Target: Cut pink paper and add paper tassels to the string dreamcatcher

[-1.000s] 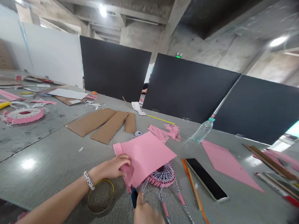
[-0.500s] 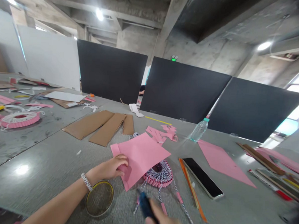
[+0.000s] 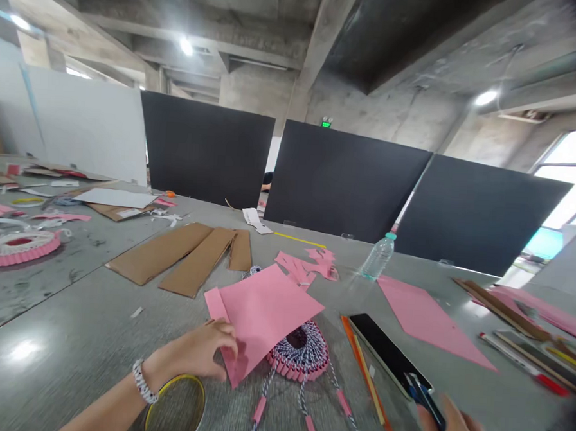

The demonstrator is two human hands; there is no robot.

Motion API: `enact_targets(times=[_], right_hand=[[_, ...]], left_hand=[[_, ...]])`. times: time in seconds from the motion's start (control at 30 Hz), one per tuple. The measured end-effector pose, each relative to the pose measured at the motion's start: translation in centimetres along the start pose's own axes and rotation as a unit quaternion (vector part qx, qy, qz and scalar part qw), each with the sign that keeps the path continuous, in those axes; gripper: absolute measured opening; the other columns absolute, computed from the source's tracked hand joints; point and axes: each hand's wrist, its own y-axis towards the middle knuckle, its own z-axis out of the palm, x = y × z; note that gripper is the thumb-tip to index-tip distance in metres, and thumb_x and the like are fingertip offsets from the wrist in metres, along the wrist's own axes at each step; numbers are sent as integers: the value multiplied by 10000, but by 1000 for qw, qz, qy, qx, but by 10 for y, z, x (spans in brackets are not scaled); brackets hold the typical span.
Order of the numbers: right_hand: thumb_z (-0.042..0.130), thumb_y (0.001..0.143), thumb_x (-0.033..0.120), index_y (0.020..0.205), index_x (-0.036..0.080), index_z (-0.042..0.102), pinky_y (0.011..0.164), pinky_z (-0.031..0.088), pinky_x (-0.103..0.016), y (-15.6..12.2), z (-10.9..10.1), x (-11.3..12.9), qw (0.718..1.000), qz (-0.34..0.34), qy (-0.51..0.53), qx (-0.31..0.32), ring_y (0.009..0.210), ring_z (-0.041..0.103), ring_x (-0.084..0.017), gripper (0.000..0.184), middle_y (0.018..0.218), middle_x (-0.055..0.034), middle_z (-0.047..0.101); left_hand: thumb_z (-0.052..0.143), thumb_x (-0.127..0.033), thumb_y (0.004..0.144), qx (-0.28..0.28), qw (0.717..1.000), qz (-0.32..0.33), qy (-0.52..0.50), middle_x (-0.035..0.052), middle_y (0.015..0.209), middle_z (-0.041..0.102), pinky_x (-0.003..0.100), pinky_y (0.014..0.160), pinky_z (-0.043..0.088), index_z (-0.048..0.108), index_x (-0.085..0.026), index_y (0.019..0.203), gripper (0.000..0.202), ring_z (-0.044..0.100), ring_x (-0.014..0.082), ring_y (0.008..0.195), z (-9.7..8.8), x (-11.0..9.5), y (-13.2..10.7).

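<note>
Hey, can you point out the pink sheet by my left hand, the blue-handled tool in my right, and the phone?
Pink sheet (image 3: pixel 268 317): head view, middle of its flat face.
Blue-handled tool (image 3: pixel 427 404): head view, on the handle.
Phone (image 3: pixel 388 350): head view, middle of the dark screen.

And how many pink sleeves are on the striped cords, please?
3: left sleeve, middle sleeve and right sleeve, all on the near side of the round piece. The pink sheet may hide more.

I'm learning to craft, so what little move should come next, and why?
Probably lay the slim blue cutter down: the right hand holds it near the flat black phone, away from the thin pink paper sheet that the left hand touches.
</note>
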Motion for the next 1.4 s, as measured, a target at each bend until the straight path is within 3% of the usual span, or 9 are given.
enact_targets(times=[0.07, 0.2, 0.3, 0.4, 0.87, 1.13, 1.2, 1.33, 1.4], right_hand=[[341, 807, 423, 1200, 92, 441, 812, 440, -429, -11, -21, 48, 981, -143, 113, -61, 984, 551, -305, 523, 1129, -194, 550], [444, 828, 264, 1094, 243, 529, 909, 379, -315, -46, -60, 160, 876, -409, 237, 98, 1055, 492, -172, 280, 1125, -37, 567], [596, 750, 336, 944, 230, 596, 879, 378, -327, -65, -62, 218, 821, -509, 202, 162, 994, 502, -193, 222, 996, -16, 606], [637, 707, 381, 885, 147, 625, 850, 381, -396, -69, -47, 244, 821, -534, 120, 162, 950, 517, -251, 294, 935, -79, 627], [494, 763, 115, 864, 119, 606, 786, 384, -356, -58, -31, 256, 825, -523, 136, 165, 924, 524, -239, 151, 931, -98, 616], [481, 789, 151, 760, 145, 603, 703, 393, -236, -67, -47, 229, 834, -431, 265, 222, 781, 555, -144, 125, 786, -31, 633], [471, 818, 270, 713, 145, 567, 561, 378, -194, -67, -52, 219, 792, -346, 404, 300, 613, 525, -103, 189, 666, 0, 589], [564, 725, 489, 615, 156, 494, 463, 323, -171, -70, -58, 202, 608, -169, 662, 403, 436, 395, -51, 357, 509, 54, 476], [600, 697, 485, 596, 162, 483, 457, 313, -167, -75, -62, 195, 579, -157, 693, 400, 423, 382, -46, 358, 482, 65, 458]], left_hand=[[715, -216, 634, -4, 1000, 6, -2, -16, 927, 590, 268, 799, 357, 630, -228, 863, 244, 504, 187, 901, 2, 0, 1], [636, -182, 721, -32, 999, 20, -11, -4, 938, 595, 268, 816, 345, 626, -235, 906, 193, 506, 174, 900, 5, 0, 3], [531, -158, 802, -42, 999, 14, -9, 17, 906, 593, 256, 784, 362, 622, -210, 895, 140, 511, 162, 868, 9, 4, 7], [461, -108, 818, -45, 999, 6, -5, 31, 834, 587, 254, 732, 377, 626, -177, 803, 179, 518, 165, 817, 13, 10, 12], [461, 20, 666, -57, 997, 6, -55, 27, 844, 607, 254, 757, 405, 590, -164, 779, 252, 541, 164, 812, 14, 18, 12], [471, -10, 679, -69, 995, -2, -68, 20, 815, 588, 268, 741, 397, 598, -170, 759, 219, 519, 173, 811, 14, 19, 12], [490, -64, 727, -77, 994, 1, -75, 26, 836, 590, 269, 744, 402, 603, -176, 810, 179, 521, 170, 809, 7, 7, 11], [486, -199, 813, -124, 978, 14, -169, 50, 915, 594, 248, 719, 420, 573, -179, 973, 183, 536, 158, 796, -11, -38, 7], [509, -268, 810, -135, 962, 20, -236, 45, 828, 601, 237, 683, 417, 598, -166, 888, 156, 537, 160, 751, -14, -64, 5]])
